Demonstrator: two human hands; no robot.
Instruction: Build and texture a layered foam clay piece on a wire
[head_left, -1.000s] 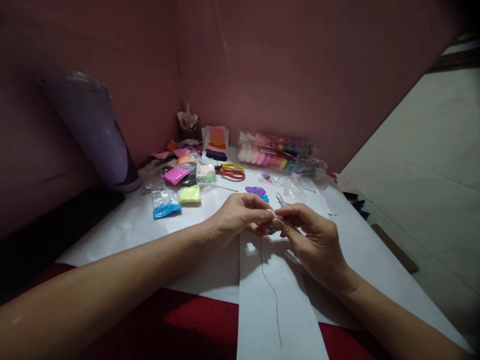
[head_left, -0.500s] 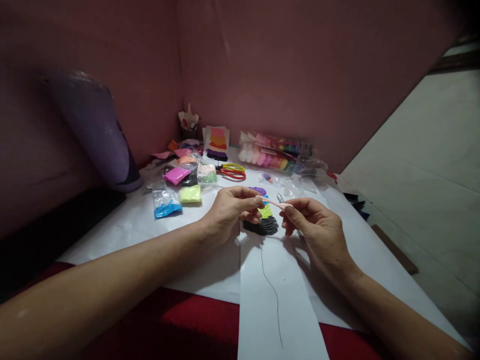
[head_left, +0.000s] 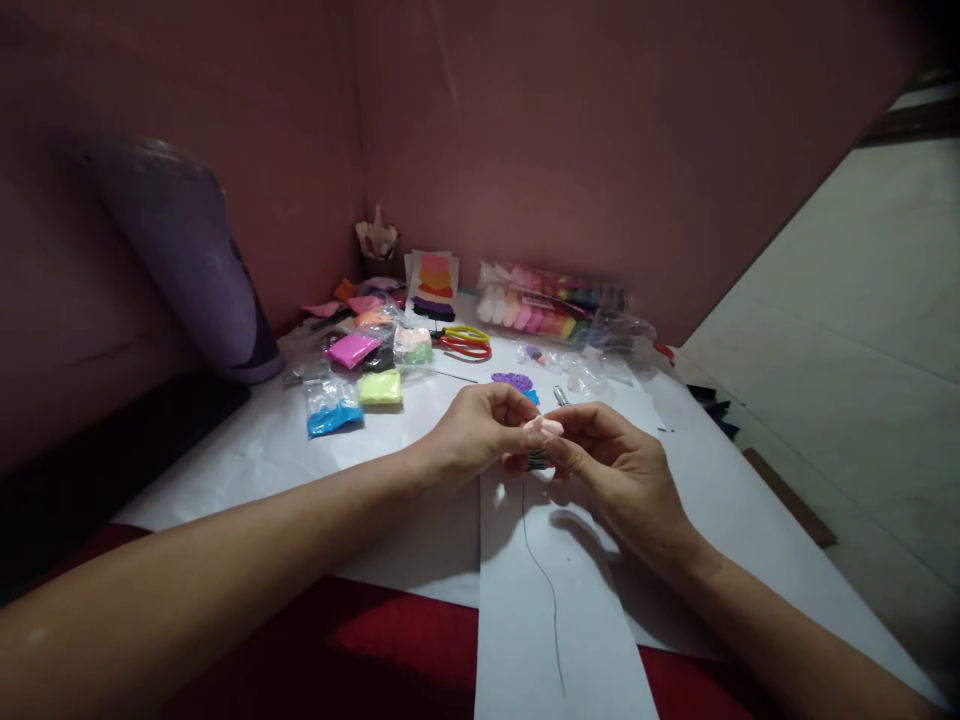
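Between the fingertips of my left hand (head_left: pixel 487 430) and my right hand (head_left: pixel 611 450) is a bunched piece of pale pink modelling clay (head_left: pixel 547 427). Both hands are closed in a pinch on it, held above a white paper strip (head_left: pixel 525 620). On the paper, purple clay (head_left: pixel 512 382) and a bit of blue clay (head_left: pixel 532 396) show just behind my fingers. Black textured clay (head_left: pixel 537 460) peeks out below the pink piece, mostly hidden by my hands. A thin curved line (head_left: pixel 551 580) runs down the paper towards me.
Bagged clay lies at the left, with pink (head_left: pixel 352 350), yellow (head_left: pixel 382 388) and blue (head_left: pixel 334 418) pieces. Scissors (head_left: pixel 466 345) with red and yellow handles lie behind. A large bag of coloured clays (head_left: pixel 551 300) rests by the wall, near a sample card (head_left: pixel 434 285). A purple roll (head_left: pixel 195 260) leans at left.
The pink clay was stretched into a thin strand between my hands; now it is bunched into a short lump. My hands have come closer together and slightly lower.
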